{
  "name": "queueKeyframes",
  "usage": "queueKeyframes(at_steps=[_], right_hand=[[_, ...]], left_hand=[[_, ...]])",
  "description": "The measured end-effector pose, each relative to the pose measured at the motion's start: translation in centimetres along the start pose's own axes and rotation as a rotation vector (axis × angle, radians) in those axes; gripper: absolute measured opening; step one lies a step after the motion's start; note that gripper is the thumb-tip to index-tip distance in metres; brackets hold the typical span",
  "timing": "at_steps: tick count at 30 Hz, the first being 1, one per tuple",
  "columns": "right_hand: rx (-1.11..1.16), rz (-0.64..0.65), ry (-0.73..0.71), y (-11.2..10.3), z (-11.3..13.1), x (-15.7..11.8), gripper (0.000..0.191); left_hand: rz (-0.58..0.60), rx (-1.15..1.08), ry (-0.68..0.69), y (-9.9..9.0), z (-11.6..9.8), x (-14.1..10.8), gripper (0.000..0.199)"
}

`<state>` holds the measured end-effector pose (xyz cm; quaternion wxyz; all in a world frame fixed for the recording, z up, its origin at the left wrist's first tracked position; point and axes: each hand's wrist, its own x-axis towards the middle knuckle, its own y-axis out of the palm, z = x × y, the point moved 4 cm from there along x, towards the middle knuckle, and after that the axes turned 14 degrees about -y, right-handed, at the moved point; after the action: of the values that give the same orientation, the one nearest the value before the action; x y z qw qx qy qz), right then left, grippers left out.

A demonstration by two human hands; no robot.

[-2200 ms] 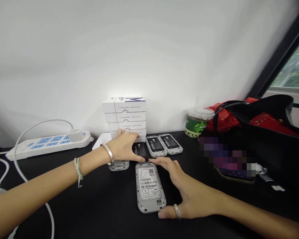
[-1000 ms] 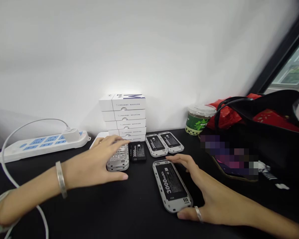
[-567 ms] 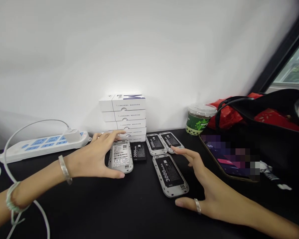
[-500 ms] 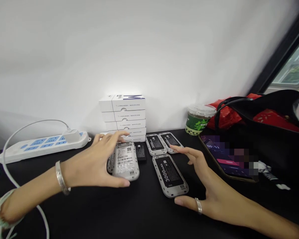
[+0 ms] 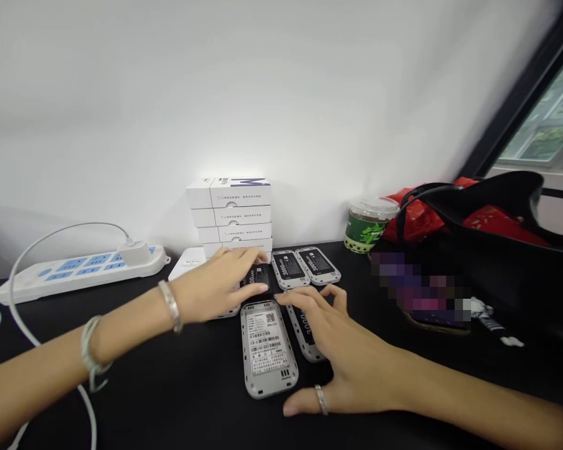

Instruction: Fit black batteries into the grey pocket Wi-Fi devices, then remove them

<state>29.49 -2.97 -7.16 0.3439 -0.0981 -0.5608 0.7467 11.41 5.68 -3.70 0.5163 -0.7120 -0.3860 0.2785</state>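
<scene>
My left hand (image 5: 218,284) reaches over a black battery (image 5: 261,277) lying in front of the stacked boxes, its thumb and fingers apart on either side; contact is unclear. Partly hidden under that hand is another pale device edge (image 5: 229,313). Nearer me lies a grey device (image 5: 268,350) without its cover, its label and barcodes showing in the bare battery recess. My right hand (image 5: 342,350) is spread open beside it, fingers above a device with a 3000mAh battery (image 5: 304,331). Two similar battery-fitted devices (image 5: 288,269) (image 5: 318,265) lie behind.
White boxes (image 5: 241,215) are stacked against the wall, a white item (image 5: 186,261) beside them. A power strip (image 5: 84,269) with plug and cable stands left. At right are a lidded drink cup (image 5: 366,228), a phone (image 5: 415,300) and a black bag (image 5: 507,250).
The grey device with the bare recess has left my left hand and lies on the table nearer me. My left hand moved right to the battery; my right hand moved left.
</scene>
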Motion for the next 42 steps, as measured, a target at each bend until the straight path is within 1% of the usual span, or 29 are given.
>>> queueKeyframes(at_steps=[4,6,8,11,14,16,18,21,23,26,29,30,33,34,36,38,39,40,42], right_hand=[[-0.003,0.006,-0.018,0.3,0.2,0.8,0.102],[-0.008,0.017,0.007,0.4,0.3,0.8,0.101],[0.003,0.033,0.028,0.6,0.3,0.7,0.104],[0.017,0.036,0.036,0.8,0.4,0.5,0.108],[0.011,0.03,0.063,0.8,0.6,0.5,0.107],[0.015,0.03,0.093,0.8,0.7,0.6,0.106],[0.032,0.032,0.127,0.7,0.8,0.7,0.103],[0.06,0.027,0.166,0.7,0.8,0.8,0.098],[0.06,0.014,0.175,0.7,0.8,0.8,0.1],[0.047,0.002,0.177,0.6,0.7,0.8,0.107],[0.054,0.0,0.148,0.5,0.6,0.9,0.106],[0.061,0.0,0.131,0.5,0.5,0.9,0.106],[0.104,0.021,0.066,0.7,0.2,1.5,0.105],[0.124,0.029,0.042,0.8,0.1,1.8,0.106],[0.158,0.038,0.003,0.8,0.0,2.4,0.107],[0.172,0.01,0.003,0.3,0.0,2.8,0.107],[0.174,-0.019,0.023,-0.2,-0.2,2.7,0.105],[0.173,-0.056,0.053,-0.8,-0.5,2.3,0.102],[0.172,-0.129,0.12,-2.6,-1.5,0.6,0.096]], left_hand=[[0.061,0.03,0.025,0.2,0.7,3.4,0.071],[0.059,0.037,0.014,0.6,0.7,4.2,0.077],[0.039,0.035,-0.014,0.8,0.6,4.4,0.082],[-0.037,0.026,-0.085,0.8,0.3,3.6,0.081],[-0.135,0.002,-0.155,0.5,-0.1,1.8,0.078],[-0.158,-0.025,-0.18,0.4,-0.2,0.5,0.084],[-0.127,-0.092,-0.168,0.7,-0.1,-0.4,0.087],[-0.001,-0.215,-0.083,1.5,0.1,-1.0,0.08],[0.043,-0.234,-0.063,1.9,0.4,-1.1,0.08],[0.04,-0.232,-0.087,2.2,0.6,-1.8,0.083],[0.046,-0.228,-0.071,2.5,-0.2,-3.1,0.082],[0.047,-0.208,-0.067,2.7,-0.6,-3.6,0.079],[0.053,-0.091,-0.077,3.2,-1.9,-4.8,0.061],[0.051,-0.041,-0.069,3.3,-2.2,-5.1,0.058],[0.037,0.039,-0.016,3.3,-2.7,-5.5,0.057],[-0.005,0.053,0.048,2.6,-2.3,-5.5,0.058],[-0.037,0.036,0.057,2.0,-1.7,-5.4,0.056],[-0.076,0.013,0.046,1.3,-0.8,-5.3,0.054],[-0.153,-0.022,-0.024,-0.3,1.6,-4.8,0.053]])
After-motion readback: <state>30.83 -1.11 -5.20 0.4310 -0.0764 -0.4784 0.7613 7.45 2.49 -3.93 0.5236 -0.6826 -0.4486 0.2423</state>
